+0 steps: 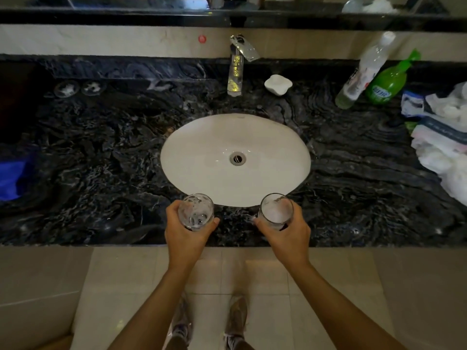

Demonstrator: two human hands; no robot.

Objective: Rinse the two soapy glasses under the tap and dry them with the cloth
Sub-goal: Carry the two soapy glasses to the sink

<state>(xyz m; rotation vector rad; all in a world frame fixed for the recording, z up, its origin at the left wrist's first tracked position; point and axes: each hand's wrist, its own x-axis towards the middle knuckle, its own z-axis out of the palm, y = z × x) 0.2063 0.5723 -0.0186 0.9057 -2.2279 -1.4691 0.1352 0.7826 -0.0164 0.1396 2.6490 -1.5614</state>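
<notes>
Each of my hands holds a clear glass with white foam inside, above the front strip of the dark marble counter. My left hand (185,229) grips the left glass (195,210); my right hand (286,234) grips the right glass (276,209). Both glasses stand upright at the near rim of the white oval sink (197,157). The chrome tap (238,63) rises behind the sink, and no water runs from it. A blue cloth (11,179) lies at the counter's far left edge.
A white soap dish (278,84) sits right of the tap. A clear bottle (364,72) and a green bottle (389,82) stand at the back right. White bags and packets (444,137) are piled at the right. Two round lids (78,88) rest at the back left.
</notes>
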